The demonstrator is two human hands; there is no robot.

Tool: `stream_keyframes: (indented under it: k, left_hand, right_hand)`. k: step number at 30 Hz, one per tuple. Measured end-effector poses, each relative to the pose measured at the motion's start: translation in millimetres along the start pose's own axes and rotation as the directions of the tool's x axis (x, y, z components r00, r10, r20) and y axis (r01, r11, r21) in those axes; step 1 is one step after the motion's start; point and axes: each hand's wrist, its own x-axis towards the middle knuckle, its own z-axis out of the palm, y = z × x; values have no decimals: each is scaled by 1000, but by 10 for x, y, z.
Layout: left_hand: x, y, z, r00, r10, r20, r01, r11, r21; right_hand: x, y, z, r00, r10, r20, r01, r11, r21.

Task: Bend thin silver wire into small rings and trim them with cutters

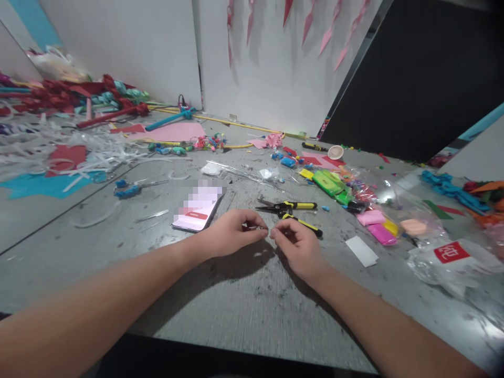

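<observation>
My left hand [232, 232] is closed in a pinch over the middle of the table, with a small thin shiny piece [255, 228] between thumb and fingers. Its kind is too small to make out. Close by on the right, my right hand [301, 248] also pinches, its fingertips nearly meeting the left ones; whatever they hold is hidden. Just beyond the hands lie pliers [289, 209] with yellow and black handles, jaws pointing left. A phone [197, 210] with a lit, partly blurred screen rests beyond my left wrist. Thin clear or metallic rods [244, 173] lie farther back.
Packets of coloured clay [331, 184], a white card [361, 251] and a clear plastic bag [452, 265] lie at right. White paper strips [98, 147] and red crepe-like pieces [65, 100] heap at left. A white panel [260, 79] with hanging pink strips stands behind.
</observation>
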Motion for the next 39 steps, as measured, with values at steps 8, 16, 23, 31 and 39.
stream_keyframes:
  k: [8,16,23,31,39]
  left_hand:
    - [-28,-2,-9,999,55,1,-55,998,-10]
    - [-57,2,-41,973,231,-4,-226,957,183]
    - [-67,-13,-63,909,362,206,-415,745,522]
    - [-75,1,-56,880,431,200,-453,636,624]
    - [-67,-4,-62,873,450,189,-447,581,681]
  right_hand:
    - [-21,7,15,998,-2,66,0,1000,29]
    - [6,36,26,980,163,113,-179,973,148]
    - [10,71,27,977,140,159,-146,989,26]
    - [11,0,-22,973,124,194,-118,992,-41]
    - [9,7,-25,960,160,229,-169,986,17]
